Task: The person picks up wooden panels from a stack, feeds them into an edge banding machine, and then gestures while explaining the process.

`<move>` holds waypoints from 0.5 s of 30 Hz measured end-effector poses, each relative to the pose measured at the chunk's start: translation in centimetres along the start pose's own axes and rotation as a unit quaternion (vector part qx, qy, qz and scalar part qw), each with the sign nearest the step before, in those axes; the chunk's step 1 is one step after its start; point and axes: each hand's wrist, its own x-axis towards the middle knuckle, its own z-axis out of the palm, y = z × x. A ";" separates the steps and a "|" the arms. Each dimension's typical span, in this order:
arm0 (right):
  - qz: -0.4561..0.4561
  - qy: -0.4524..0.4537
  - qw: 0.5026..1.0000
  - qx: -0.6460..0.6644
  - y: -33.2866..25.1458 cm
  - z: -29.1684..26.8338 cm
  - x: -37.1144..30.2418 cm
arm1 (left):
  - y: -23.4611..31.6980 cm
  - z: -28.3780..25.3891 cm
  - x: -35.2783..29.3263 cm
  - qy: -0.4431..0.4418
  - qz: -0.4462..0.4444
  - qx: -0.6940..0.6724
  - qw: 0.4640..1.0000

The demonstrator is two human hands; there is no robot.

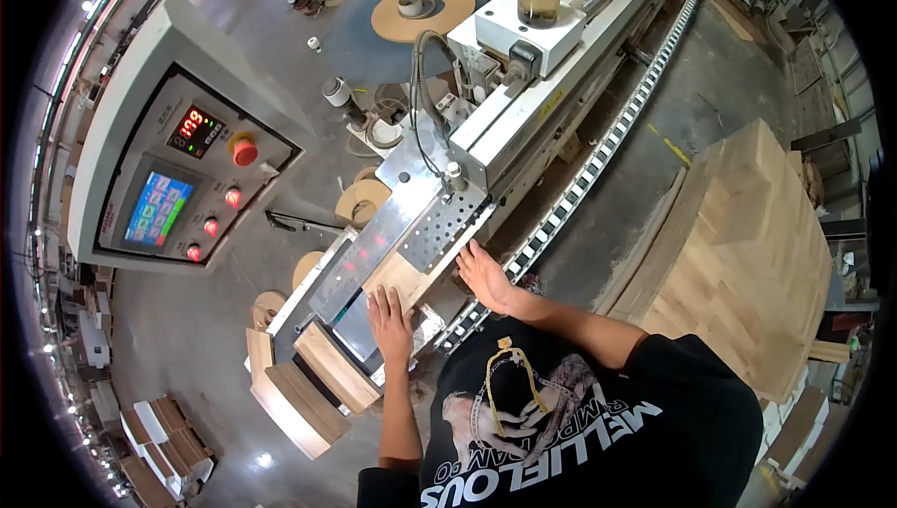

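A light wooden board [400,276] lies on the metal infeed bed of a long machine, its far end by a dark plate full of holes [437,233]. My left hand [389,323] rests with fingers stretched out on the near end of the board. To its right, my right hand [486,278] is open, fingers extended toward the pale edge in front of the perforated plate. Whether those fingertips touch the edge I cannot tell. Neither hand is wrapped around anything.
A control panel [161,200] with a lit screen and red buttons stands at the left. Stacked wooden pieces [322,382] sit beside my left forearm. A segmented conveyor track [598,157] runs along the machine's right side. A large stack of wooden panels [738,265] stands at the right.
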 end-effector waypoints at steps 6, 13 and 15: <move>-0.119 0.008 0.993 -0.007 1.2 -0.7 1.8 | 1.8 0.1 2.1 -0.007 -0.003 0.016 1.000; -0.222 0.010 0.975 0.002 0.1 -5.3 4.6 | 6.0 2.9 5.0 0.017 0.008 0.025 1.000; -0.201 0.037 0.979 0.008 -0.6 -7.2 4.9 | 7.2 3.2 5.9 0.028 0.004 0.000 1.000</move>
